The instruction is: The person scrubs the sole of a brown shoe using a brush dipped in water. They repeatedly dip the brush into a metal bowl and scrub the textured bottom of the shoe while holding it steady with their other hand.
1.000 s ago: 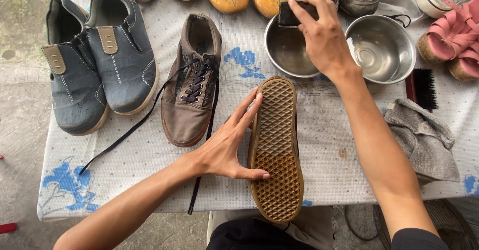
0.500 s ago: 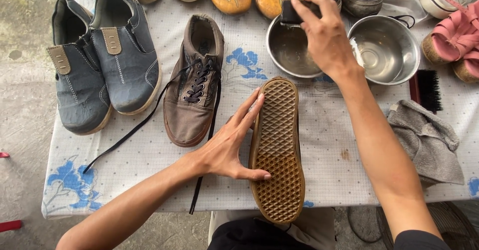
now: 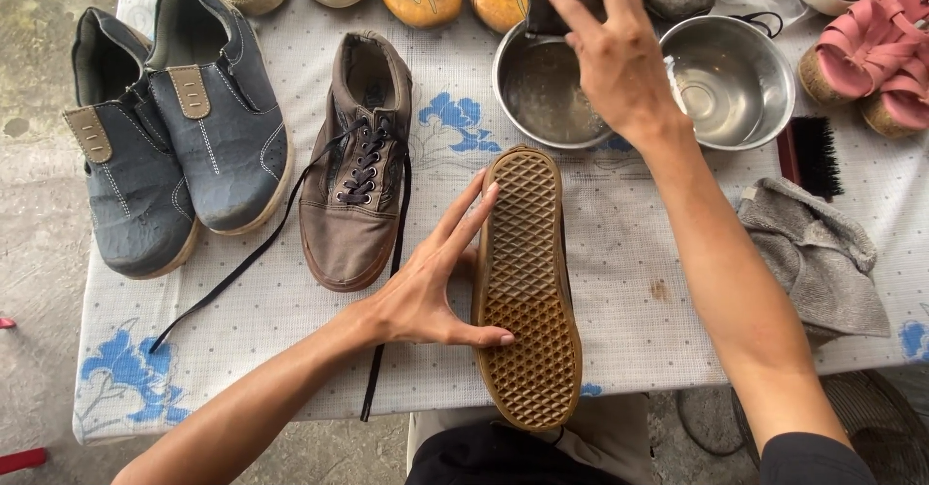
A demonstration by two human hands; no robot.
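The left hand (image 3: 426, 291) steadies an upturned brown shoe (image 3: 527, 287); the right hand (image 3: 619, 54) holds a dark brush (image 3: 554, 13) over a steel bowl (image 3: 547, 93).

We note a matt tan rubber sole (image 3: 527, 287), waffle-ridged and rough. Left of it, the brown shoe (image 3: 356, 161) is dull canvas. Beyond the sole, two steel bowls (image 3: 731, 78) gleam, smooth. Right of the sole lies a coarse grey cloth (image 3: 815, 257); beneath it, the counter (image 3: 639, 301) wears printed matt fabric.

A tan waffle-patterned sole (image 3: 527, 291) centres a white dotted tablecloth (image 3: 639, 301) with blue flowers. Brown laced shoe (image 3: 356, 166) at ten o'clock, slate-blue pair (image 3: 169, 132) at nine, pink sandals (image 3: 876, 49) at two, grey cloth (image 3: 818, 257) at three.
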